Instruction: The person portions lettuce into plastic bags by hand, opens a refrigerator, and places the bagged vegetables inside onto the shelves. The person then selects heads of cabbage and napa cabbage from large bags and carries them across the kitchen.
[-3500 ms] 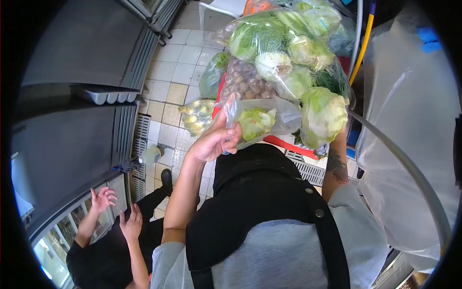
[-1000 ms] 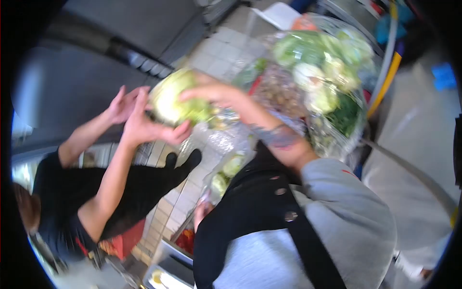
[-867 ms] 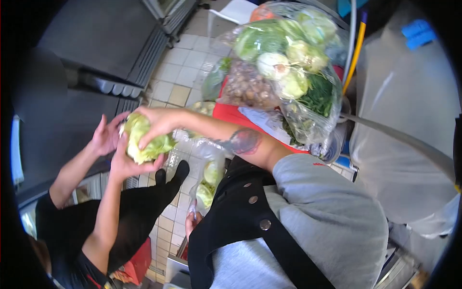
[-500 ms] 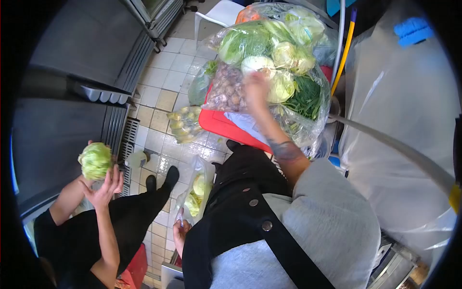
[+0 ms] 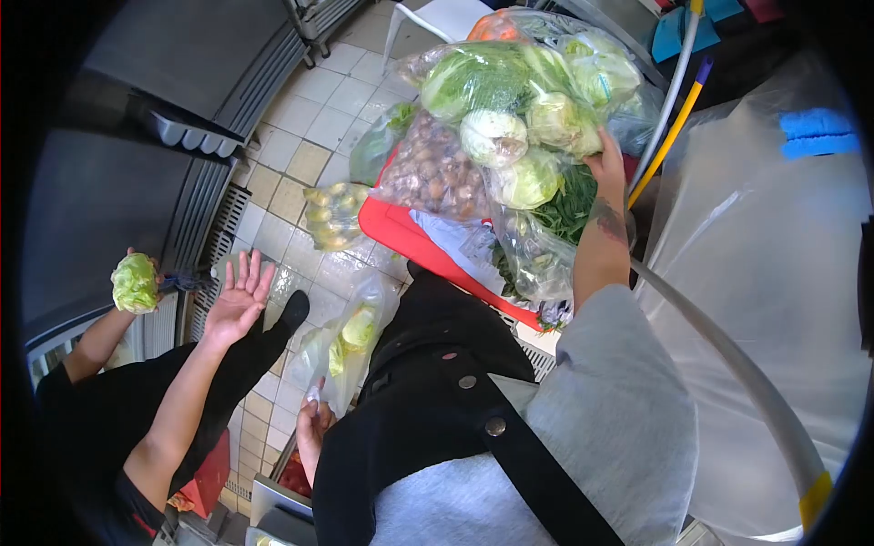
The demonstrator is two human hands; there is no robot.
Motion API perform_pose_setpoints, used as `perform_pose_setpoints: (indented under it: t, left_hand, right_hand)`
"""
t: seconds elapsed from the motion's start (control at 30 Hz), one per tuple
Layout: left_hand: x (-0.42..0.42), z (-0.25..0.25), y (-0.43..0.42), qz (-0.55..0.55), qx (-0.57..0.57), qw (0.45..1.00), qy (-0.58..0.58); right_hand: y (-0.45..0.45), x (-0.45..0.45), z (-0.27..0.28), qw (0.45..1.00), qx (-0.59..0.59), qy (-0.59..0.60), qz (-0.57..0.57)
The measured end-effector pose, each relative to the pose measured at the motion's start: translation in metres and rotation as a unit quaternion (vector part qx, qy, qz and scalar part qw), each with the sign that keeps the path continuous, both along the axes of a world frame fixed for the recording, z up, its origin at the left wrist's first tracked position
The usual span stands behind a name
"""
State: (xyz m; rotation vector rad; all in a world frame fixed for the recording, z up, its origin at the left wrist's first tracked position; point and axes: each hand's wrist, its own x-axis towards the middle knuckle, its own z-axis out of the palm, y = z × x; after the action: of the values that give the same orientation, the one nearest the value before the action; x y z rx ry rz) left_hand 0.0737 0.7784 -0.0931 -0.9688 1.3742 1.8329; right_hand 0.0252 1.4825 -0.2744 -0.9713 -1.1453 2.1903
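My left hand (image 5: 312, 429) is closed on the gathered top of a clear plastic bag (image 5: 357, 329) with pale green lettuce inside, hanging beside my apron. My right hand (image 5: 604, 162) is at the right edge of the heap of vegetables, with its fingers against a pale lettuce head (image 5: 563, 122); the fingertips are partly hidden. Around it are a white-based head (image 5: 492, 137), another pale head (image 5: 528, 180), dark leafy greens (image 5: 575, 202) and a bag of small brown bulbs (image 5: 435, 168). All of this rests on a red surface (image 5: 401, 232).
At the left a co-worker holds a lettuce head (image 5: 135, 283) in one hand; the other hand (image 5: 238, 305) is raised open. A bag of yellowish vegetables (image 5: 334, 215) lies on the tiled floor (image 5: 309, 161). A grey hose (image 5: 742, 364) and plastic sheeting (image 5: 765, 227) are at the right.
A lettuce head passed from my right hand to the co-worker, who has moved it away leftward. My right hand has moved to the heap's right side. My left hand now holds the bag lower down.
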Motion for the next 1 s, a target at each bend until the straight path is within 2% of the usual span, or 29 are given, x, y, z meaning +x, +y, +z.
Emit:
perform_pose_setpoints:
  t: [0.07, 0.13, 0.2, 0.23, 0.33, 0.37, 0.5, 0.6, 0.63, 0.73, 0.77, 0.87, 0.9, 0.93, 1.0]
  left_hand:
    - [-0.001, -0.001, 0.004, -0.002, -0.009, 1.0, 0.001]
    - [-0.008, -0.001, 0.012, -0.006, -0.027, 1.0, -0.001]
    - [-0.017, 0.001, 0.019, -0.016, -0.034, 0.999, -0.004]
    - [-0.021, 0.004, 0.024, -0.029, -0.034, 0.999, 0.001]
    - [-0.034, 0.013, 0.031, -0.087, 0.042, 0.995, 0.026]
    - [-0.036, 0.012, 0.031, -0.1, 0.037, 0.994, 0.024]
    - [-0.042, 0.002, 0.029, -0.146, 0.026, 0.988, 0.032]
    - [-0.046, -0.005, 0.036, -0.148, 0.042, 0.987, 0.034]
    - [-0.047, -0.005, 0.034, -0.149, 0.044, 0.987, 0.031]
    - [-0.044, -0.006, 0.032, -0.138, 0.04, 0.989, 0.034]
    - [-0.04, -0.004, 0.033, -0.124, 0.031, 0.991, 0.035]
    - [-0.04, -0.009, 0.03, -0.15, 0.015, 0.987, 0.049]
    - [-0.035, -0.018, 0.027, -0.112, 0.062, 0.991, 0.034]
    - [-0.034, -0.015, 0.032, -0.126, 0.039, 0.99, 0.041]
    - [-0.038, -0.013, 0.046, -0.141, 0.019, 0.989, 0.049]
  right_hand:
    - [-0.008, -0.009, 0.0, 0.983, 0.166, -0.079, 0.013]
    - [-0.015, -0.017, -0.001, 0.978, 0.177, -0.102, -0.04]
    - [-0.02, -0.013, -0.017, 0.986, 0.028, -0.062, -0.154]
    - [-0.025, 0.002, -0.024, 0.991, 0.036, 0.047, -0.116]
    - [-0.048, 0.031, -0.042, 0.984, 0.067, 0.055, -0.156]
    - [-0.044, 0.035, -0.042, 0.987, 0.095, 0.02, -0.127]
    - [-0.037, 0.015, 0.01, 0.997, 0.059, -0.032, -0.031]
    - [-0.031, -0.003, -0.023, 0.988, 0.067, -0.017, -0.136]
    - [-0.047, -0.003, -0.019, 0.977, 0.065, -0.062, -0.193]
    - [-0.074, 0.051, -0.013, 0.992, 0.027, -0.005, -0.123]
    - [-0.09, 0.078, -0.005, 0.993, -0.03, 0.032, -0.113]
    - [-0.166, 0.131, 0.055, 0.977, -0.154, 0.121, -0.083]
    - [-0.184, 0.131, 0.065, 0.977, -0.165, 0.128, -0.041]
    - [-0.205, 0.123, 0.074, 0.975, -0.177, 0.134, 0.0]
    - [-0.257, 0.063, 0.12, 0.958, -0.07, 0.197, 0.195]
